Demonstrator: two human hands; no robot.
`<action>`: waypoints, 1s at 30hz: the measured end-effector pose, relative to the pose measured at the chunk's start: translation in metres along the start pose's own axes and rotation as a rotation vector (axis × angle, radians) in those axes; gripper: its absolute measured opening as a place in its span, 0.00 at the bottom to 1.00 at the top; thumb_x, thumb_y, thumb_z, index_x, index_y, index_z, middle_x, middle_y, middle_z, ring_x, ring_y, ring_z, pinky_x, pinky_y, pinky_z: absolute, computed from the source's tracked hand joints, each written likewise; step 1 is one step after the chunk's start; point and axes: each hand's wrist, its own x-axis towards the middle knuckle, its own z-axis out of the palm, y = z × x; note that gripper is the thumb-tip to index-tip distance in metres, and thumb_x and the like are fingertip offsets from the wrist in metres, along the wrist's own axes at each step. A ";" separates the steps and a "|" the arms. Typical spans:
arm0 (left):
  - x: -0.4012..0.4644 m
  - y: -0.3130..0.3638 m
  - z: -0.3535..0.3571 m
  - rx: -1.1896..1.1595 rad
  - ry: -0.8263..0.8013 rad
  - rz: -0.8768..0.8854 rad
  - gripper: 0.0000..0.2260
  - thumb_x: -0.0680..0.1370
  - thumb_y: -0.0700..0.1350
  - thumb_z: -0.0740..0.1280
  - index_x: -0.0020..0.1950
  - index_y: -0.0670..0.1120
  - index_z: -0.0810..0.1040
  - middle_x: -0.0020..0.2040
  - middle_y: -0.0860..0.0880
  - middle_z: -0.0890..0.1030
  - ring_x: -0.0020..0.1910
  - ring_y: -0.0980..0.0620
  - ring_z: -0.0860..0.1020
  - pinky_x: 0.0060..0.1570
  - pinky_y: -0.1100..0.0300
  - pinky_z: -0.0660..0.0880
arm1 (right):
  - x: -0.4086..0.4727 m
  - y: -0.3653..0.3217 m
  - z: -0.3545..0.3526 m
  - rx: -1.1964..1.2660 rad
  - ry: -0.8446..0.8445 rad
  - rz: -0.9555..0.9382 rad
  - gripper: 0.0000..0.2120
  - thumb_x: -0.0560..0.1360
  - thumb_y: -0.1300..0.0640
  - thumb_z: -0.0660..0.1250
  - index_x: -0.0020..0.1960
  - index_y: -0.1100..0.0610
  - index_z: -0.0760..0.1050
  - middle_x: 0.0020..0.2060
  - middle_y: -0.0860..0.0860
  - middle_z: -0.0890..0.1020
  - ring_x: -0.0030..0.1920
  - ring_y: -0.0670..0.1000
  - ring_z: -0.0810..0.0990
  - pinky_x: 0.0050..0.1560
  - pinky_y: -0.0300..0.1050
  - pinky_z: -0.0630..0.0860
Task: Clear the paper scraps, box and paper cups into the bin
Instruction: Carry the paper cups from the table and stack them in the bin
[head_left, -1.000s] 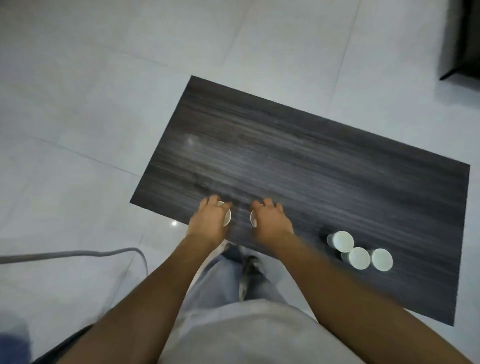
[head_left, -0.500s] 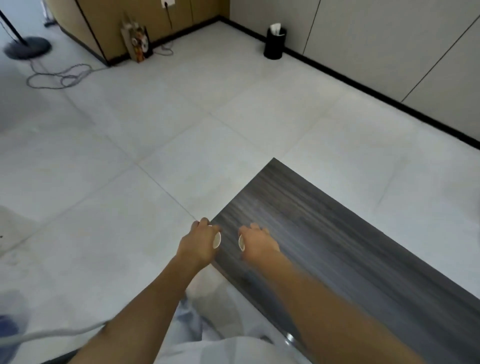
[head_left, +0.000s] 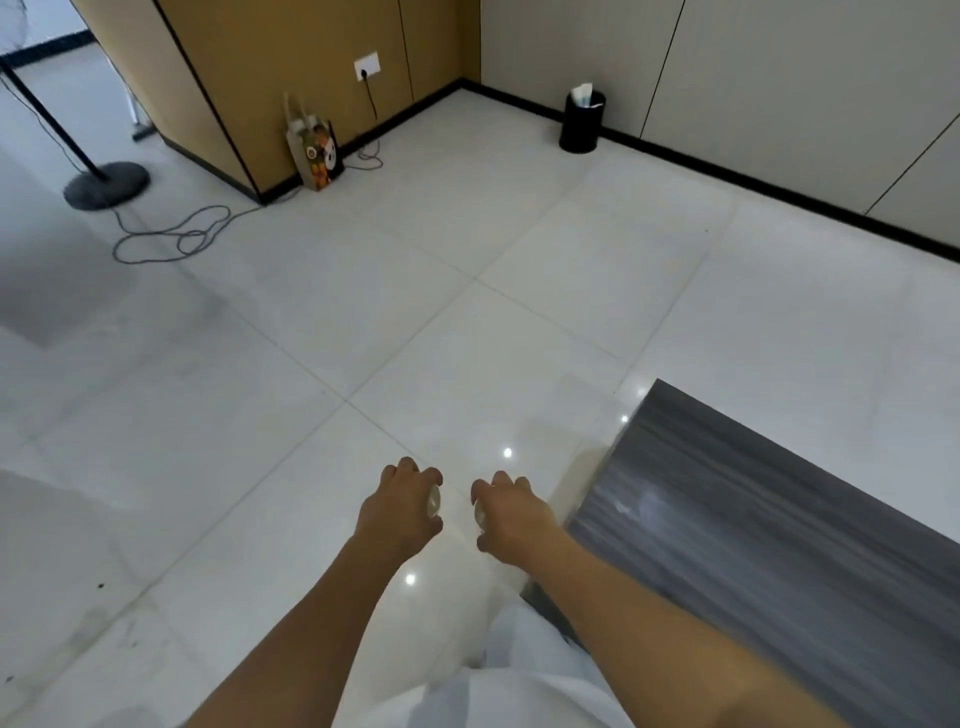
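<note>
From the head view, the job is partly done, I think. The black bin (head_left: 582, 123) stands far away on the floor, close to the far wall, a bit to the right. Something white already sticks out of its top, so some rubbish seems to be in it, but it is too small to tell what. The dark tabletop (head_left: 779, 545) is on the near right, and only one end of it shows. No scraps, box or cups lie on that part. The rest of the tabletop is out of the picture, so I cannot tell what is left there. The two hands are held out low over the white floor, just left of the tabletop and not touching it. The left hand (head_left: 397, 512) has its fingers curled round a small white paper cup (head_left: 434, 503). Its grip is narrow and snug, and only the round edge of the cup peeks out on the right side. The right hand (head_left: 511, 519) is curled the same way round another white cup (head_left: 480, 512), which peeks out on its left side. The two hands are near each other but apart. What is left, I think, is to carry both cups across the floor to the bin and drop them in, then check the tabletop for more.
</note>
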 end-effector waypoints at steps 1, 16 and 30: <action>0.013 -0.006 -0.007 -0.001 0.005 0.004 0.20 0.74 0.49 0.68 0.65 0.52 0.70 0.60 0.50 0.69 0.60 0.50 0.67 0.46 0.58 0.74 | 0.012 -0.005 -0.004 0.001 -0.003 0.000 0.21 0.73 0.58 0.68 0.64 0.55 0.67 0.59 0.54 0.69 0.60 0.57 0.68 0.50 0.49 0.74; 0.313 -0.024 -0.119 0.045 -0.048 0.135 0.21 0.74 0.48 0.67 0.66 0.52 0.69 0.62 0.50 0.68 0.62 0.50 0.66 0.48 0.56 0.75 | 0.270 0.021 -0.164 0.134 0.089 0.185 0.21 0.72 0.56 0.68 0.63 0.53 0.68 0.57 0.53 0.70 0.58 0.56 0.69 0.46 0.46 0.72; 0.602 -0.021 -0.239 0.080 -0.092 0.288 0.20 0.75 0.48 0.66 0.66 0.52 0.69 0.62 0.50 0.68 0.62 0.50 0.66 0.48 0.56 0.73 | 0.501 0.071 -0.327 0.220 0.140 0.370 0.22 0.73 0.54 0.68 0.65 0.52 0.67 0.59 0.53 0.69 0.59 0.56 0.69 0.51 0.49 0.76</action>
